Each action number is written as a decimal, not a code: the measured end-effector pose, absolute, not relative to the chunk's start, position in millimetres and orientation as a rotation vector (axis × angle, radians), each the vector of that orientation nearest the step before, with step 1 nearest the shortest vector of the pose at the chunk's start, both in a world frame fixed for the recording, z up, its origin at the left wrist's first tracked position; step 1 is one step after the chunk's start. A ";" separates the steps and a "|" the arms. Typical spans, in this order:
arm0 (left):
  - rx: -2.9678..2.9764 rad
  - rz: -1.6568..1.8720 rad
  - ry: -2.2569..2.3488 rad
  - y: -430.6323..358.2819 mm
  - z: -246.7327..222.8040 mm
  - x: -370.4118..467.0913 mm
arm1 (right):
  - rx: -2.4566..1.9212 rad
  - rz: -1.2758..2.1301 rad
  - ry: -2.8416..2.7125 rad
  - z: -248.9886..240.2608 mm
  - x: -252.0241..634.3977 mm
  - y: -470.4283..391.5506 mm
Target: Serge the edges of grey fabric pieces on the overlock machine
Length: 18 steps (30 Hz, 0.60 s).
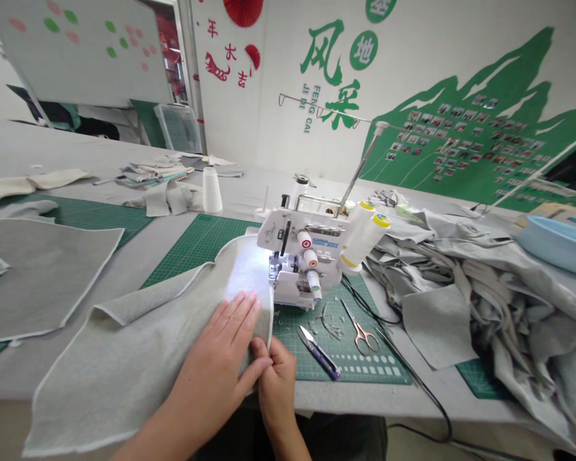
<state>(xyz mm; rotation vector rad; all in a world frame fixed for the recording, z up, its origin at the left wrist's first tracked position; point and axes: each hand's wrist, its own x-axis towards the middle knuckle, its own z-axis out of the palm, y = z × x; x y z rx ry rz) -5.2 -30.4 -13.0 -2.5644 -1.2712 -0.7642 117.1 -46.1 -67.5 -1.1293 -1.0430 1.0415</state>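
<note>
though wavy, grey cloth (pixel 139 346) lengthwise toward machine (pixel 329 256)

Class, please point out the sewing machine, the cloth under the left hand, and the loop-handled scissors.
Sewing machine (pixel 327 261), head view: white front panel.
Cloth (pixel 148 336), head view: broad grey middle.
Loop-handled scissors (pixel 358 327), head view: near the pivot.

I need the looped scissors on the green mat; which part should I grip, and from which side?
Probably the finger loops of the scissors, from the near side, with the right hand: they lie flat, loops toward the person, blade tips pointing away.
</note>
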 end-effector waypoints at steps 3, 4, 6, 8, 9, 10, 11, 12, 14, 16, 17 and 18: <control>-2.567 -0.752 -1.256 -23.4 -10.3 -5.8 | -1.127 1.021 -1.063 -68.1 117.1 -46.2; -2.565 -0.748 -1.248 -21.0 -9.5 -6.0 | -1.130 1.017 -1.065 -68.4 117.2 -46.2; -2.562 -0.738 -1.234 -16.1 -8.3 -6.5 | -1.140 1.014 -1.071 -69.4 117.3 -46.2; -2.555 -0.729 -1.223 -11.3 -7.5 -7.0 | -1.153 1.010 -1.085 -70.4 117.5 -46.0; -2.554 -0.720 -1.218 -8.9 -7.1 -7.2 | -1.160 1.003 -1.093 -71.0 117.6 -45.8; -2.554 -0.711 -1.215 -6.6 -6.8 -7.5 | -1.167 0.994 -1.099 -71.4 117.7 -45.5; -2.556 -0.703 -1.217 -4.3 -6.5 -7.7 | -1.170 0.985 -1.104 -71.7 117.8 -45.2; -2.559 -0.697 -1.221 -2.1 -6.2 -7.9 | -1.169 0.976 -1.106 -71.9 117.8 -44.8; -2.568 -0.701 -1.233 2.1 -5.6 -7.9 | -1.159 0.962 -1.115 -71.8 117.6 -44.3; -2.576 -0.714 -1.251 6.0 -5.0 -7.5 | -1.146 0.963 -1.125 -71.1 117.3 -44.2; -2.580 -0.720 -1.257 7.7 -4.7 -7.2 | -1.141 0.967 -1.128 -70.7 117.2 -44.4; -2.581 -0.727 -1.260 9.4 -4.3 -7.0 | -1.139 0.973 -1.128 -70.3 117.0 -44.6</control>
